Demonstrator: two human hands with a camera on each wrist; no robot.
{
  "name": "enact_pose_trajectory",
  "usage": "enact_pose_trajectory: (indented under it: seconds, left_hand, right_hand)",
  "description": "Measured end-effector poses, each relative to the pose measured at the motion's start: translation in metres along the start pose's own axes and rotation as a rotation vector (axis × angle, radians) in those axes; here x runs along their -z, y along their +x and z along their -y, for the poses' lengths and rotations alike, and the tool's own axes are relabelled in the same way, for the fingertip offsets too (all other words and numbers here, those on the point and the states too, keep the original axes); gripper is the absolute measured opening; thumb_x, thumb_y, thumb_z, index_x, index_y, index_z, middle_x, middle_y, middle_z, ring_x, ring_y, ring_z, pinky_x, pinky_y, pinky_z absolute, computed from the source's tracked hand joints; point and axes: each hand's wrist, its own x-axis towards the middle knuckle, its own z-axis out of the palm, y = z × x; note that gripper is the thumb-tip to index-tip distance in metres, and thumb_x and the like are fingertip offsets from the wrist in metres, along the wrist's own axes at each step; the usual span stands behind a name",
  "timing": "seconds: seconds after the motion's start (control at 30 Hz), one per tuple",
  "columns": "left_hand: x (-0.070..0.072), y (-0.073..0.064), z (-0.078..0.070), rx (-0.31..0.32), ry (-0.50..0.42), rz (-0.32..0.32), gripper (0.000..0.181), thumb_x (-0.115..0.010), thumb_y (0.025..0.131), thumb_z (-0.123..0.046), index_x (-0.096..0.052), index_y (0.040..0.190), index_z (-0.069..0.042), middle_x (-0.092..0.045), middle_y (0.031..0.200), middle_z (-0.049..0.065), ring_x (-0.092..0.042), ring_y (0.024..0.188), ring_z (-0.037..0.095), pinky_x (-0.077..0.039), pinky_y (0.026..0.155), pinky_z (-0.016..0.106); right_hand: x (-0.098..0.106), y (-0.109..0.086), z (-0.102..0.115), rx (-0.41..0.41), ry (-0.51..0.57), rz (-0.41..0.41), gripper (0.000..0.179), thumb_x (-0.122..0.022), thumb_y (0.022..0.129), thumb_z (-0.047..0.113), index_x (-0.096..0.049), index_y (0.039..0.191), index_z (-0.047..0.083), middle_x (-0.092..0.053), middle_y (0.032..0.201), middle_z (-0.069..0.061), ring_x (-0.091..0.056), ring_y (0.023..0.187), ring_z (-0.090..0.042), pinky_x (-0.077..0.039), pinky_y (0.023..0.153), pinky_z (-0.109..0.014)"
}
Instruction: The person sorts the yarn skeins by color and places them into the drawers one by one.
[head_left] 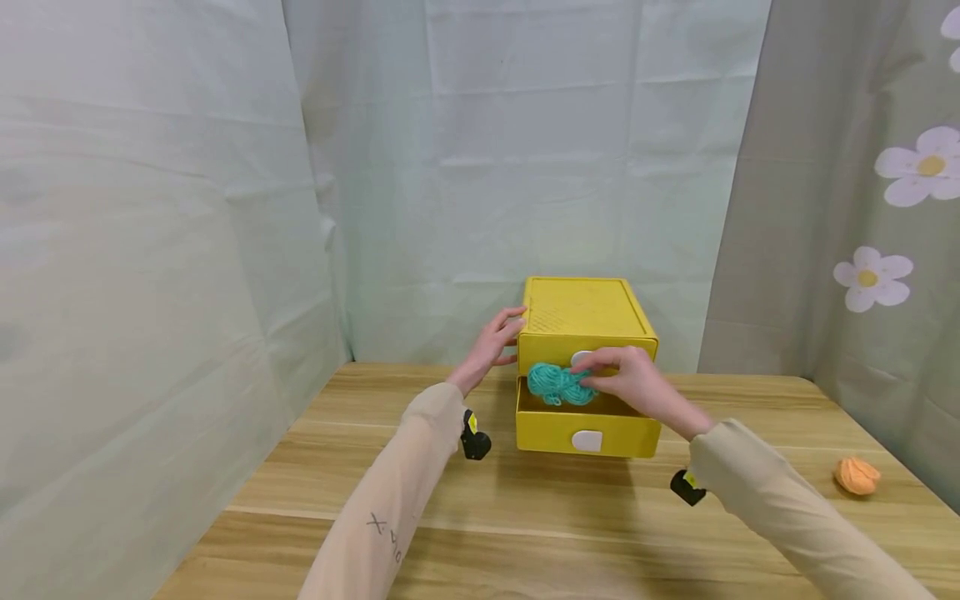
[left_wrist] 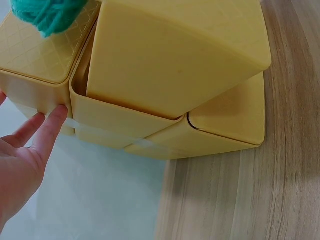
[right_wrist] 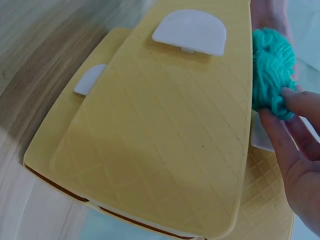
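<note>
My right hand (head_left: 633, 379) pinches a small skein of teal yarn (head_left: 557, 384) between thumb and fingers, over a pulled-out drawer (head_left: 551, 433) of a yellow drawer cabinet (head_left: 581, 304). Seen in the right wrist view, the teal skein (right_wrist: 272, 70) sits at the fingertips, beside the drawer's front. At the cabinet's left side is my left hand (head_left: 493, 343), its fingers extended against the wall near the top. The left wrist view has these fingers (left_wrist: 52, 122) touching the cabinet's side. The drawer above is closed, its white handle (head_left: 581, 358) partly hidden by my right hand.
An orange ball of yarn (head_left: 857, 476) lies on the wooden table (head_left: 420, 533) at the right. Below the pulled-out drawer, a closed one shows a white handle (right_wrist: 90, 80). Pale curtains (head_left: 525, 167) hang behind and at both sides, with flowers printed on the right one.
</note>
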Motion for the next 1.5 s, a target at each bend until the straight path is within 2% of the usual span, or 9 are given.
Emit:
enact_pose_trajectory:
  seconds: [0.17,0.27,0.43,0.67,0.97,1.3,1.5]
  left_hand:
    - [0.0,0.0,0.001,0.0,0.005,0.003,0.042,-0.048,0.094,-0.034,-0.044,0.134,-0.02,-0.041,0.129,0.009,-0.05,0.103,0.03,-0.045,0.081,0.044]
    - [0.0,0.0,0.001,-0.001,0.008,0.006,0.042,-0.047,0.094,-0.035,-0.044,0.134,-0.02,-0.041,0.128,0.01,-0.05,0.103,0.03,-0.045,0.08,0.043]
    - [0.001,0.0,0.001,-0.006,0.007,0.012,0.042,-0.047,0.094,-0.036,-0.044,0.134,-0.021,-0.039,0.13,0.009,-0.049,0.103,0.03,-0.044,0.081,0.044]
    - [0.003,-0.002,0.001,-0.007,0.016,0.027,0.045,-0.046,0.094,-0.039,-0.042,0.135,-0.021,-0.036,0.133,0.009,-0.047,0.106,0.031,-0.043,0.082,0.044]
    - [0.004,-0.001,0.002,-0.008,0.009,0.006,0.043,-0.047,0.094,-0.037,-0.044,0.134,-0.022,-0.037,0.132,0.008,-0.049,0.104,0.029,-0.045,0.08,0.042]
    - [0.007,0.0,0.003,0.001,0.013,0.015,0.046,-0.047,0.093,-0.04,-0.043,0.135,-0.022,-0.037,0.132,0.01,-0.047,0.106,0.031,-0.044,0.081,0.043]
    - [0.006,0.0,0.003,0.007,0.007,0.013,0.045,-0.048,0.093,-0.039,-0.042,0.135,-0.022,-0.039,0.13,0.009,-0.049,0.104,0.029,-0.045,0.08,0.041]
  right_hand:
    - [0.0,-0.001,-0.002,-0.018,0.059,0.013,0.022,-0.07,0.079,0.011,-0.07,0.1,0.006,-0.064,0.102,0.0,-0.059,0.089,-0.016,-0.045,0.079,-0.044]
    - [0.001,-0.001,-0.002,-0.028,0.075,0.011,0.025,-0.071,0.079,0.014,-0.069,0.102,0.005,-0.064,0.102,0.001,-0.059,0.089,-0.015,-0.046,0.079,-0.04]
    - [0.005,-0.002,0.0,-0.02,0.137,0.022,0.027,-0.069,0.079,0.008,-0.066,0.105,0.002,-0.064,0.102,-0.005,-0.059,0.089,-0.016,-0.047,0.077,-0.029]
    - [0.013,-0.005,-0.001,-0.024,0.223,0.04,0.03,-0.068,0.079,0.002,-0.064,0.109,-0.001,-0.063,0.103,-0.012,-0.06,0.091,-0.024,-0.047,0.076,-0.028]
    - [0.03,-0.017,0.0,-0.115,0.26,0.004,0.033,-0.071,0.078,0.013,-0.064,0.107,-0.002,-0.064,0.099,-0.015,-0.061,0.089,-0.023,-0.049,0.073,-0.031]
    - [0.055,-0.036,-0.005,-0.128,0.403,0.042,0.034,-0.066,0.082,0.005,-0.059,0.113,-0.006,-0.058,0.107,-0.025,-0.059,0.091,-0.032,-0.048,0.072,-0.04]
    - [0.077,-0.053,-0.008,-0.176,0.335,0.066,0.035,-0.065,0.084,0.007,-0.057,0.116,-0.004,-0.057,0.111,-0.022,-0.06,0.092,-0.026,-0.049,0.071,-0.039]
